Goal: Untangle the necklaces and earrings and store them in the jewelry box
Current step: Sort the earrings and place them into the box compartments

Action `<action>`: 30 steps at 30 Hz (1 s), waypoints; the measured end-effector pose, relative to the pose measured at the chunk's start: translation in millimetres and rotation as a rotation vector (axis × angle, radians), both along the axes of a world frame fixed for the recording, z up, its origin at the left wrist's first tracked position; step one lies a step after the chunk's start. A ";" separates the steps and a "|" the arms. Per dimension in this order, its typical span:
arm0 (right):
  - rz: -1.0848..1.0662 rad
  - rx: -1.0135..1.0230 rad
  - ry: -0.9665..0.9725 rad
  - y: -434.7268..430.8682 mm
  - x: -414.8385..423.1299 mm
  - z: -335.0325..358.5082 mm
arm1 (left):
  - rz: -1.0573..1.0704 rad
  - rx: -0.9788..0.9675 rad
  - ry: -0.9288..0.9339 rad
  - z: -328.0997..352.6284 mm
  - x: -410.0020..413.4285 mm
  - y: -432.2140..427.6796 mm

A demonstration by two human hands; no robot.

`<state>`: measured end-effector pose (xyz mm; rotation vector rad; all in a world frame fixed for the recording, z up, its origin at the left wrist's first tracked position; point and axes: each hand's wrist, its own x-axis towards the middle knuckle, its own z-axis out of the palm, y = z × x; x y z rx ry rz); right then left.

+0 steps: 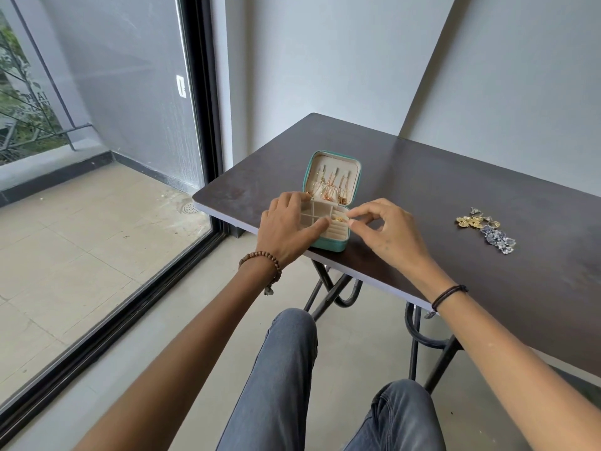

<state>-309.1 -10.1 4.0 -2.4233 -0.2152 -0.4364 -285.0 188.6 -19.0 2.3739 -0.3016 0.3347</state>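
Note:
A small teal jewelry box [328, 244] stands open near the table's left front edge. Several gold necklaces [330, 187] hang inside its raised lid. My left hand [286, 229] grips the box's left side, fingers at the back rim and thumb laid across the cream compartments. My right hand [387, 231] hovers at the box's right rim, thumb and forefinger pinched together over a compartment that holds a small gold piece [340, 219]. Whether the fingers hold anything is too small to tell. A heap of gold and silver earrings [487, 231] lies on the table to the right.
The dark brown table [422, 190] stands against a grey wall, on black folding legs [341, 294]. A large glass door [97, 157] fills the left. My knees in grey jeans [286, 369] are below the table's front edge.

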 end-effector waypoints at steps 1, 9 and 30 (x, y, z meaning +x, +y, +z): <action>0.001 -0.003 -0.002 -1.0 -1.2 0.9 | 0.006 0.006 -0.017 2.4 -1.5 -1.3; -0.007 0.006 -0.040 -12.9 -9.4 11.0 | 0.002 0.077 -0.103 35.9 -6.3 -30.3; -0.290 -0.068 0.045 -160.8 -35.9 24.4 | -0.350 0.192 -0.137 60.1 2.6 -204.2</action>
